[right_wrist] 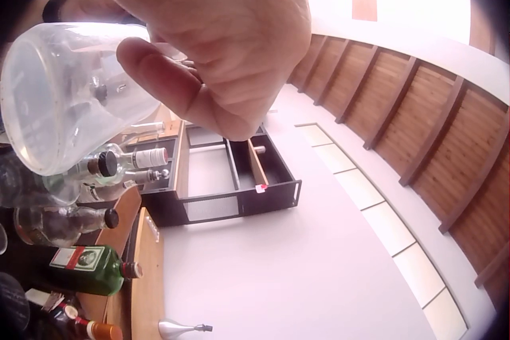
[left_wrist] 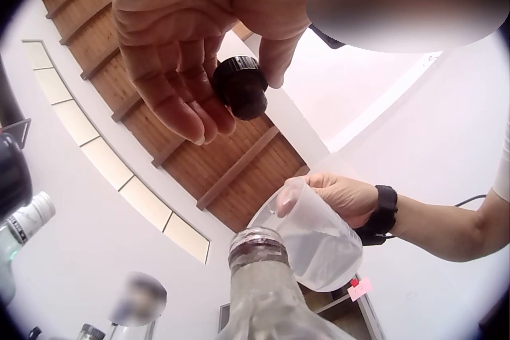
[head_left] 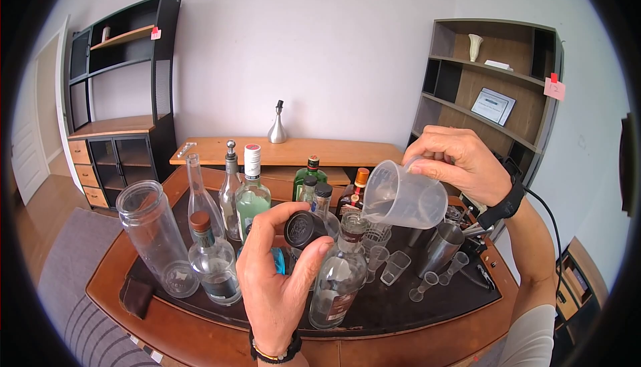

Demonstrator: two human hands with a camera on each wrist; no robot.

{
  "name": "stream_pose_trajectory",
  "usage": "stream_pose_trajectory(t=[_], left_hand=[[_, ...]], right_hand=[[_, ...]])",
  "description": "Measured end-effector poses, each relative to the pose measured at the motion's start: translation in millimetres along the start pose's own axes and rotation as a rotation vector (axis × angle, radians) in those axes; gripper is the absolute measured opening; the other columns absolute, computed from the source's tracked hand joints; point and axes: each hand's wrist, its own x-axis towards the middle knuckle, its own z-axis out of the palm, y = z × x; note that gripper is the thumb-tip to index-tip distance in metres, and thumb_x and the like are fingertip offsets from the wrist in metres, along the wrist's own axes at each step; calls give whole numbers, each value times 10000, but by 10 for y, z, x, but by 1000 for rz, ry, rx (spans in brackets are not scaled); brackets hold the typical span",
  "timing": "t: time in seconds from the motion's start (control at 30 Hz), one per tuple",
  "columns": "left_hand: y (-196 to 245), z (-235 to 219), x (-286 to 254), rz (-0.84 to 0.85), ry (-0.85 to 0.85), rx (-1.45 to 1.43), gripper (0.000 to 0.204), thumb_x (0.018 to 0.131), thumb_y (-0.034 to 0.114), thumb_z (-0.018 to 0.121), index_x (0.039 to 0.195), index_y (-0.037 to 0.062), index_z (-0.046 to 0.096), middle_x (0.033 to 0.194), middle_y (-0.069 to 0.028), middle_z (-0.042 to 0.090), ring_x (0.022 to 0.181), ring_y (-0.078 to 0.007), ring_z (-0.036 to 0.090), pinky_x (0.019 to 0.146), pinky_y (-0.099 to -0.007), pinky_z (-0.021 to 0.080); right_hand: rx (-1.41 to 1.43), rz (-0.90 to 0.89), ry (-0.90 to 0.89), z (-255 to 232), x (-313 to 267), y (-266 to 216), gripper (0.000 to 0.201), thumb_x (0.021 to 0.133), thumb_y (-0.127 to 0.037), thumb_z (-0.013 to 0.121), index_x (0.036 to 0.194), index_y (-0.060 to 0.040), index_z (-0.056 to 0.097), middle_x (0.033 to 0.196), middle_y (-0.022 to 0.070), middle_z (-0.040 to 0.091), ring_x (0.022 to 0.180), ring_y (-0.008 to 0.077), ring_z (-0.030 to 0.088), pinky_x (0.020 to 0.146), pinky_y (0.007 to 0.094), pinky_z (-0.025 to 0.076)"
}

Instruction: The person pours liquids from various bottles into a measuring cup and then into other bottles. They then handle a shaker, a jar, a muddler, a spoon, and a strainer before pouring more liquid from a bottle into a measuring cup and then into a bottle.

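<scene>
My left hand (head_left: 270,283) pinches a black bottle stopper (head_left: 304,229) between thumb and fingers, its plug pointing down in the left wrist view. Just right of it, an uncapped clear glass bottle (head_left: 336,287) with a dark label stands upright on the dark table mat. Up at the right, my right hand (head_left: 457,161) grips a translucent plastic measuring jug (head_left: 406,199) by its handle. The jug is tipped toward the left, its rim right at the bottle's mouth (left_wrist: 257,238). In the right wrist view the jug (right_wrist: 76,93) hangs on its side above several bottles.
A tall glass jar (head_left: 153,240) and a bottle with a brown stopper (head_left: 212,267) stand at the left. Several bottles, including a green one (head_left: 307,174), fill the back. Right of the uncapped bottle are small glasses (head_left: 395,268) and a metal shaker (head_left: 441,250).
</scene>
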Motion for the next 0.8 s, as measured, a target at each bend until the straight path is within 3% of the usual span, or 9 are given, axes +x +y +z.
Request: stream_pose_trajectory(t=[0.8], left_hand=[[6,-17,0,-13,3,-8,376,782,90,827,1093,-1,636,978,-94,678,769,-178,633,704,-292,503]], right_hand=[[4,-2,-9,7,24,-54,133,916,-157,700,958,-36,733,782,9,580,639,84,470,557,246,353]])
